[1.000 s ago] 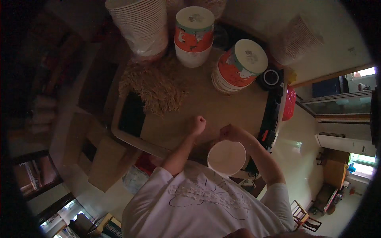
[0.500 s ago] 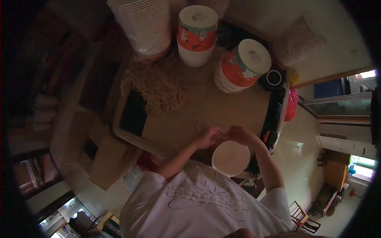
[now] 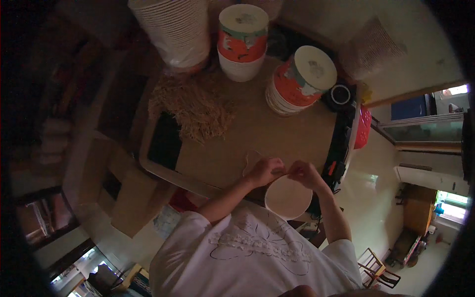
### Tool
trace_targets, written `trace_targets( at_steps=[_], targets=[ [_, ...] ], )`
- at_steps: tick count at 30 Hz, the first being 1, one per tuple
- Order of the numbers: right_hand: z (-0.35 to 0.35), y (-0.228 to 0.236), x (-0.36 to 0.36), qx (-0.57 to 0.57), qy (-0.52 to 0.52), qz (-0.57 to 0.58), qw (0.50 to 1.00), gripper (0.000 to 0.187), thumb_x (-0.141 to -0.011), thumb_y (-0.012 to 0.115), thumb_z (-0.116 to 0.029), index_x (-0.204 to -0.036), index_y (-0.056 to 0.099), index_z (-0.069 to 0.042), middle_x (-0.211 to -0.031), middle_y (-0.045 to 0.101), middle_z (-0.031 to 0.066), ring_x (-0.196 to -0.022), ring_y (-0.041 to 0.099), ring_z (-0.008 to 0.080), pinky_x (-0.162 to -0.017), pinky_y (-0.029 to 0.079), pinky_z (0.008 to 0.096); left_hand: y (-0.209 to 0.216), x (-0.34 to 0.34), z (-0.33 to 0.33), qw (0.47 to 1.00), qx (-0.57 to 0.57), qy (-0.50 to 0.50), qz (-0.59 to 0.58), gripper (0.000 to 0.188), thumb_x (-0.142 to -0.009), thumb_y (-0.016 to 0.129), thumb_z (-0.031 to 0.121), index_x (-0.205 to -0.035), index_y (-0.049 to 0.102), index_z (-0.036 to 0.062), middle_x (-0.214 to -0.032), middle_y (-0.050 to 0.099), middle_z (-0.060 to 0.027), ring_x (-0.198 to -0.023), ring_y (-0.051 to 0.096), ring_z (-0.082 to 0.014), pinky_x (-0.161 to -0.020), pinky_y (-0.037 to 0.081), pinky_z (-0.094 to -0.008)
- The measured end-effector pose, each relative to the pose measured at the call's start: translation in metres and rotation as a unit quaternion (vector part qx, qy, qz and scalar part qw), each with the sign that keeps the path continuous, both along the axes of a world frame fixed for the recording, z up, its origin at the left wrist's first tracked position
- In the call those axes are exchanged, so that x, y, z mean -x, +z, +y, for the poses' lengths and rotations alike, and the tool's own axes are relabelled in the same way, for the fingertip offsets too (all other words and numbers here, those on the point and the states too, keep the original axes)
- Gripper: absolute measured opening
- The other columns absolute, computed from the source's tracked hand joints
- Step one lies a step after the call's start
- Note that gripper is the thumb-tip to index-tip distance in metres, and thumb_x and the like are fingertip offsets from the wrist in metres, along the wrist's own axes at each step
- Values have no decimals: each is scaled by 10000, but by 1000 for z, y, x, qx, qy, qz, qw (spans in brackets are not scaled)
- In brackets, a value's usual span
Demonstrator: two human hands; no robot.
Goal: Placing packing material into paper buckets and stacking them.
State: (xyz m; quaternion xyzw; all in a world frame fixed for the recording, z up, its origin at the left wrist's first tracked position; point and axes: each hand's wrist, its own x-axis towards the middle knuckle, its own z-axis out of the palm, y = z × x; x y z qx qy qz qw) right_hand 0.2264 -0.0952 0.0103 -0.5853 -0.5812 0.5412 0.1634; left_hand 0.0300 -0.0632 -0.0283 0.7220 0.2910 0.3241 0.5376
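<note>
A white round paper bucket [image 3: 288,199] stands with its open mouth up between my forearms, against the front of my shirt. At its far rim my left hand [image 3: 267,171] is closed, fingers curled in a pinch, and a thin pale cord [image 3: 246,162] loops out from it over the tabletop. My right hand [image 3: 303,173] is pinched closed just beside it, at the same rim. What lies between the right fingertips is too small to make out. A heap of tan cords [image 3: 198,109] lies on the far left of the table [image 3: 277,133].
Two stacks of red, green and white paper buckets [image 3: 242,44] [image 3: 307,79] stand at the back. A tall wrapped stack of white buckets [image 3: 175,34] is behind the cords. A black round object [image 3: 340,95] and red basket [image 3: 363,127] sit right; cardboard boxes [image 3: 133,198] left.
My hands have moved slightly apart at the bucket's rim, and the right fingers have turned. The cord loop by my left hand has shifted a little left. The bucket stays nearly in place.
</note>
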Motion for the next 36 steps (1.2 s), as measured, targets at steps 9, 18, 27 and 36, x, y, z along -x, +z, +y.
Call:
trace_targets(
  at_steps=[9,18,27,36],
  targets=[
    [0,5,9,-5,-27,65,997,128,-692,651,-14,-734,530,-20,-719,546,10,-696,526,77,-621,437,219,-2,-1,2,1000,-5,-6,-12,105,-660,636,114,-755,611,79,-791,560,-65,-777,551,-246,-683,442,-335],
    [2,13,11,0,-16,55,998,125,-702,628,-49,-763,520,-60,-695,509,-21,-643,459,64,-564,383,210,-1,2,4,992,-88,-50,77,188,-650,628,61,-835,612,88,-836,567,-61,-808,545,-250,-720,441,-350],
    [24,-4,-1,53,31,10,998,114,-757,549,-132,-773,570,-20,-678,578,44,-638,527,107,-571,430,261,-37,-6,3,999,-16,16,34,258,-693,590,100,-951,593,85,-917,572,-111,-872,552,-269,-758,450,-338],
    [34,-48,-21,-25,187,-110,976,146,-722,568,-164,-725,595,-21,-656,584,85,-613,532,115,-554,430,284,-59,-12,14,986,152,-32,54,187,-713,550,174,-818,628,41,-804,617,-116,-780,589,-231,-711,448,-319]
  ],
)
